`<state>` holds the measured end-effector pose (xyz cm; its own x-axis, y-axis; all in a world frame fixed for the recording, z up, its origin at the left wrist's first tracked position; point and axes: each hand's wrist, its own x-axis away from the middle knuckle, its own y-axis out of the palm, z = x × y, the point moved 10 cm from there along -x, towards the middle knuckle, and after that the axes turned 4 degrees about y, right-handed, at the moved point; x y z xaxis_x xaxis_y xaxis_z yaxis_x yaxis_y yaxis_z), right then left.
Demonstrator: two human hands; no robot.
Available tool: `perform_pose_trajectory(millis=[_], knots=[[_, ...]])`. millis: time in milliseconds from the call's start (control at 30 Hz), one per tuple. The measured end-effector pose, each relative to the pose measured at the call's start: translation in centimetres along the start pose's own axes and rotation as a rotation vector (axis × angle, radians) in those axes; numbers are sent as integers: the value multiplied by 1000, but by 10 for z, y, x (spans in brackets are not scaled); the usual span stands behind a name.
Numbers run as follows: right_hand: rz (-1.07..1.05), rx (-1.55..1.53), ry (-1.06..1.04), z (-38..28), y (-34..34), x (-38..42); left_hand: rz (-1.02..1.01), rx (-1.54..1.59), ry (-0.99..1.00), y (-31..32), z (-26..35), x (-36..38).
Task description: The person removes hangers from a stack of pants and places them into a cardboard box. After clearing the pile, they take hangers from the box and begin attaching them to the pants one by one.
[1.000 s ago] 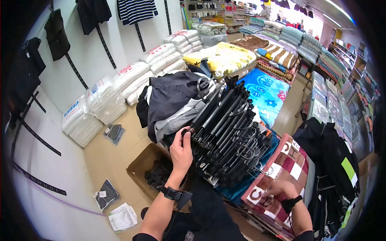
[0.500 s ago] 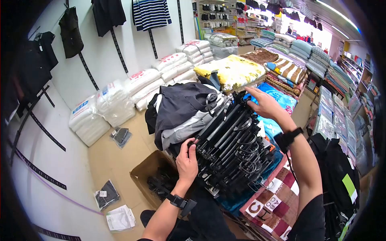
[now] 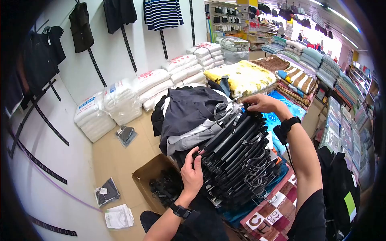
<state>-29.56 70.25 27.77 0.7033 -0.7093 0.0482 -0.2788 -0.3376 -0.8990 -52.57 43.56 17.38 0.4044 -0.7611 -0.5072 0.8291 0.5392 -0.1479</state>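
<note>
A thick stack of black hangers (image 3: 237, 156) with metal hooks lies in front of me on folded blankets. My left hand (image 3: 192, 172) is closed at the near left end of the stack, with thumb and fingers on a hanger's tip. At the far end, my right hand (image 3: 263, 104) bends over the hangers, its fingertips pinched on the ends of the top ones. Touching the stack on the left is a pile of dark grey and light grey clothes (image 3: 187, 112).
An open cardboard box (image 3: 140, 175) with black hangers inside stands on the floor at left. Plastic-wrapped packages (image 3: 122, 102) line the wall. A yellow blanket (image 3: 241, 76) lies beyond the clothes, and black garments (image 3: 333, 184) are at right.
The view has shifted slightly, moving the scene rightward. My right hand has curled from spread fingers to a grip on the far hanger ends. My left hand remains at the near end.
</note>
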Motion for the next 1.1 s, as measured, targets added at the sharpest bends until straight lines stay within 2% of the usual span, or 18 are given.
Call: perform_pose_trajectory(millis=[133,233,367,467,533,567,633,733,800,900,1033,1100], knots=[[16,-1,15,8,-3,2,6,56,-41,-1,-6,0],[23,-141,36,16,-2,3,10,100,-49,-1,-11,0],[5,-107,27,15,-2,3,-25,142,-59,-3,-9,-2],[14,-200,14,18,-3,3,-14,115,-52,-3,-6,-3],[19,-195,11,15,-5,6,43,76,75,-5,3,-6],[17,-191,11,15,-6,7,46,79,74,-7,2,-8],[54,-151,-14,11,-8,9,-94,9,37,0,-3,-10],[41,-157,60,6,-12,19,-62,-97,86,-2,10,-12],[93,-211,39,9,-14,27,-47,-83,93,-1,14,-11],[211,6,-121,-15,-23,41,-7,-61,151,-4,14,-8],[271,121,-135,-28,-25,52,25,-11,174,-8,22,-9],[325,233,-216,-37,-25,57,34,-27,193,-10,22,-11]])
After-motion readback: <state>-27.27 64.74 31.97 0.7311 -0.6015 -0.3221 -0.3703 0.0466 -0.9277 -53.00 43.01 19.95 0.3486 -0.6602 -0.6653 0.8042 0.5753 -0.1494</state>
